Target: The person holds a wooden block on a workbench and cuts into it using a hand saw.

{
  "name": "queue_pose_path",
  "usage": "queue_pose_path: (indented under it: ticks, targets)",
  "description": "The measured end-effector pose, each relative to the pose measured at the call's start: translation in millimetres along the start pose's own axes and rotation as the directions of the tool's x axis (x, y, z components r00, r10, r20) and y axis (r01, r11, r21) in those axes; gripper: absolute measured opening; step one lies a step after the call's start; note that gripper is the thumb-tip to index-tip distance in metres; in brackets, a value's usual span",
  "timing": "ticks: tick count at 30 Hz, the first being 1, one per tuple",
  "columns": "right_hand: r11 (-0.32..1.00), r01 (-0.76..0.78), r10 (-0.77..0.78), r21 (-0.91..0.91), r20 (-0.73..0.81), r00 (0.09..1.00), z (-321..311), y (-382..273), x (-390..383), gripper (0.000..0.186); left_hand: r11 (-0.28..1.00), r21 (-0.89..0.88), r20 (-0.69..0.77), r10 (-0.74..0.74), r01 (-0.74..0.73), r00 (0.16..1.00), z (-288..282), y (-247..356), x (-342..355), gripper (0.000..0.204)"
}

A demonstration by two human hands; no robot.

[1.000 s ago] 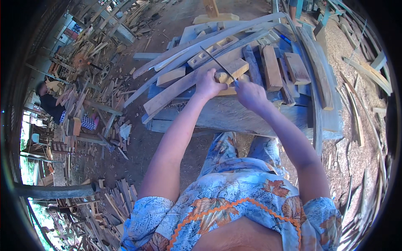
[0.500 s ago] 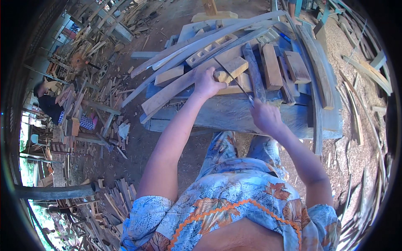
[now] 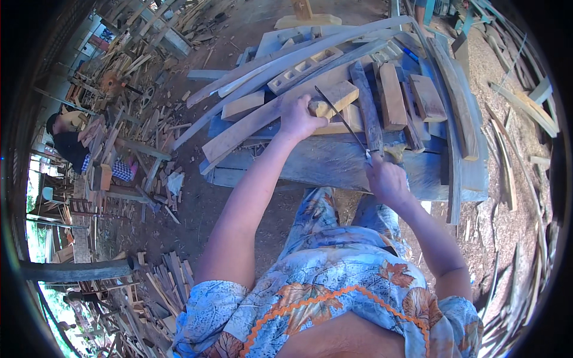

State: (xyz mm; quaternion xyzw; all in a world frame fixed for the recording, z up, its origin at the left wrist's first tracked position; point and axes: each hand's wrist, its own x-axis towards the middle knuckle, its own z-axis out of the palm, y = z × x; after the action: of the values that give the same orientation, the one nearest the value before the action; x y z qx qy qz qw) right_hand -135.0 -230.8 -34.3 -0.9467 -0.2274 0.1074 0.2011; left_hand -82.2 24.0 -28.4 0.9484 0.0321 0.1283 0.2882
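Patterned shirt (image 3: 346, 265) fills lower centre of frame. Right hand (image 3: 388, 184), just right of centre: fingers wrapped round the lower end of a long thin dark tool (image 3: 357, 140). Tool slants up-left across a pale wood block (image 3: 344, 94); can't tell exact contact along it. Left hand (image 3: 300, 119), upper centre: clamped on the block's left end, thumb on the near side. Block sits upper centre, over the workbench (image 3: 280, 167). Under/behind the left hand: long plank (image 3: 239, 134) running down-left. Right of the block: narrow dark board (image 3: 365, 107), then two short brown blocks (image 3: 392, 98). Beyond: slotted wooden piece (image 3: 304, 70); long pale strips arc over the top. Far left: person in dark top (image 3: 70, 150) amid scrap wood. Right edge: chip-covered ground (image 3: 477, 203).
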Motion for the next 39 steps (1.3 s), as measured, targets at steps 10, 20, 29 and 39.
queue_pose_path:
  ticks: [10, 20, 29, 39]
  targets:
    - [0.992, 0.119, -0.11, 0.044, -0.173, 0.979, -2.3, -37.3, 104.7, 0.018, 0.988, 0.086, 0.127, -0.136, 0.125, 0.983, -3.1, 18.0, 3.9, 0.06]
    - [0.998, 0.066, -0.066, 0.024, -0.024, 0.998, -4.2, 9.1, -13.2, 0.019, 0.99, -0.035, 0.12, -0.128, 0.133, 0.984, -8.4, 12.4, 1.2, 0.066]
    - [0.987, 0.158, -0.155, 0.002, -0.173, 0.973, -3.2, -34.5, 100.5, 0.02, 0.996, 0.023, 0.067, -0.086, 0.085, 0.994, -1.4, 15.8, 1.7, 0.048]
    - [0.998, 0.062, -0.062, -0.022, -0.022, 0.998, 3.1, 5.1, 3.4, 0.016, 0.998, 0.014, 0.043, -0.056, 0.055, 0.998, -3.4, 5.5, 0.1, 0.053]
